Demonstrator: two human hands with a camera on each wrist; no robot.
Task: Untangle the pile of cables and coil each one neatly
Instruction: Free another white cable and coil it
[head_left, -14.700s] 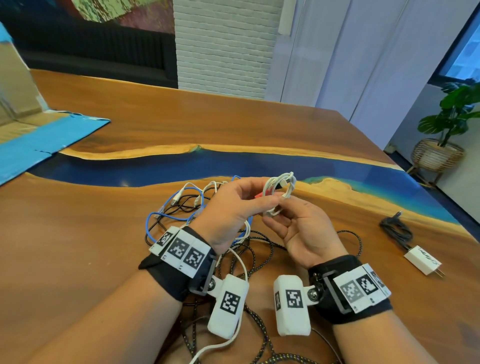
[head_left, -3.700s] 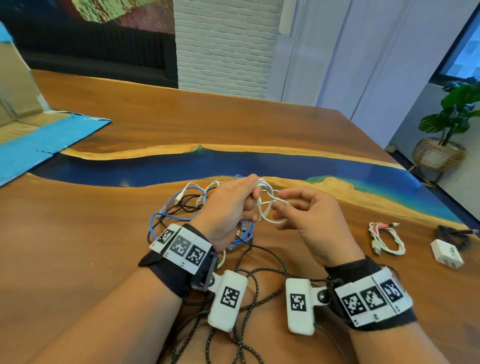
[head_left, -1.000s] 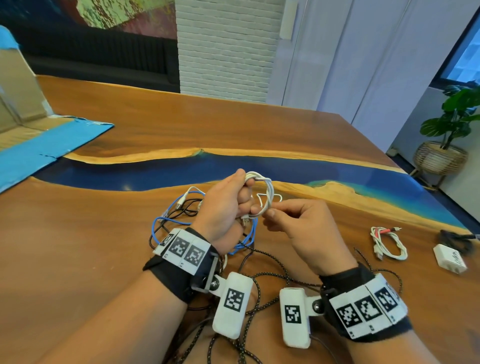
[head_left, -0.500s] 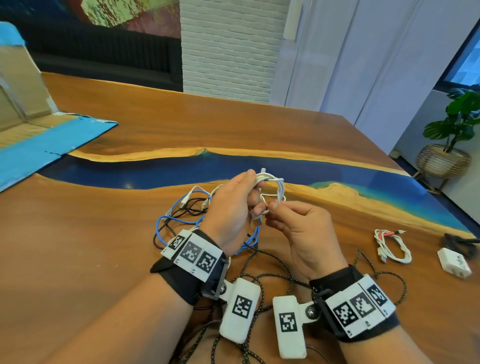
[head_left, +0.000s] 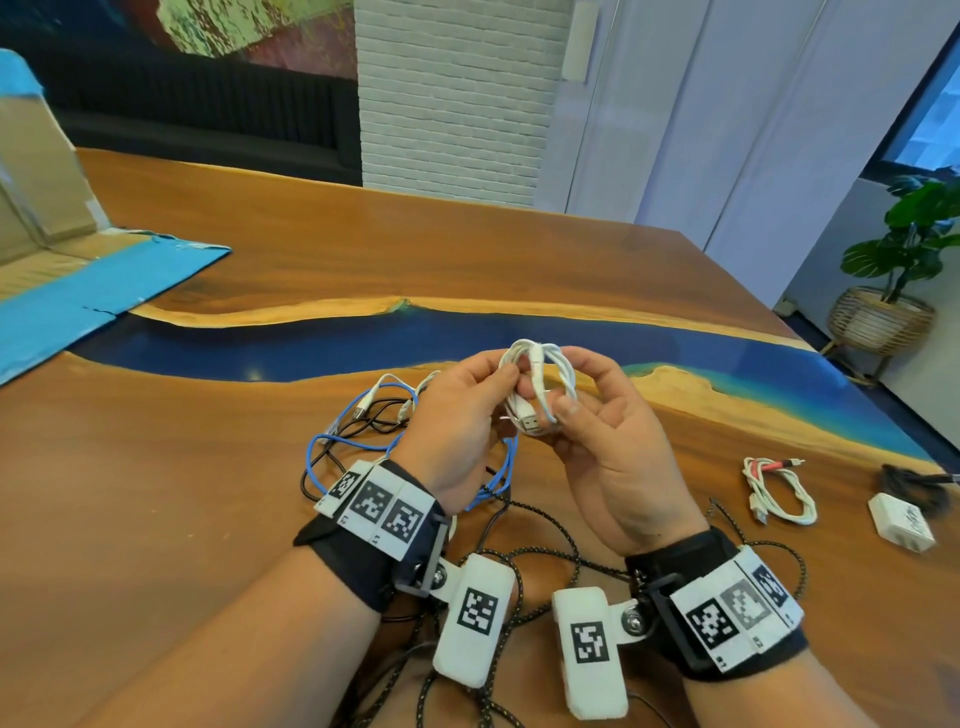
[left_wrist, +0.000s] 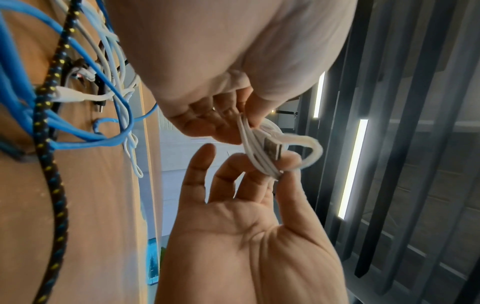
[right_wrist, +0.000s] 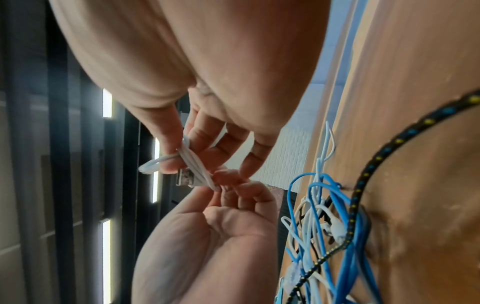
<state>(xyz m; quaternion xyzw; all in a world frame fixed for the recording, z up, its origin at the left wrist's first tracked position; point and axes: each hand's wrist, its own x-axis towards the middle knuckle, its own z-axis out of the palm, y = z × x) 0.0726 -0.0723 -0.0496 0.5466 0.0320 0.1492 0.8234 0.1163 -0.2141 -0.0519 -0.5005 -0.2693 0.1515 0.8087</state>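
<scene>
A small white cable coil (head_left: 540, 382) is held above the table between both hands, its USB plug (head_left: 529, 422) lying across the loops. My left hand (head_left: 506, 374) pinches the coil's left side. My right hand (head_left: 571, 402), palm turned up, pinches its lower right with thumb and forefinger. The left wrist view shows the white cable coil (left_wrist: 259, 156) and its USB plug (left_wrist: 273, 148) between the fingertips; so does the right wrist view, where the coil (right_wrist: 193, 164) is thin and partly hidden. Under the hands lies the tangle: a blue cable (head_left: 358, 441), thin white and black leads, and a black braided cable (head_left: 545, 551).
A coiled white-and-red cable (head_left: 779, 493) lies on the wooden table (head_left: 156, 493) at the right, beside a white charger (head_left: 901, 522) with its black cord (head_left: 914, 480). An opened cardboard box with a blue flap (head_left: 78, 301) sits far left. The table's right edge runs near a potted plant (head_left: 904, 270).
My right hand has turned palm up and shifted its pinch lower on the white coil, whose USB plug now lies across the loops. Earlier, the white-and-red coil was set down at the right.
</scene>
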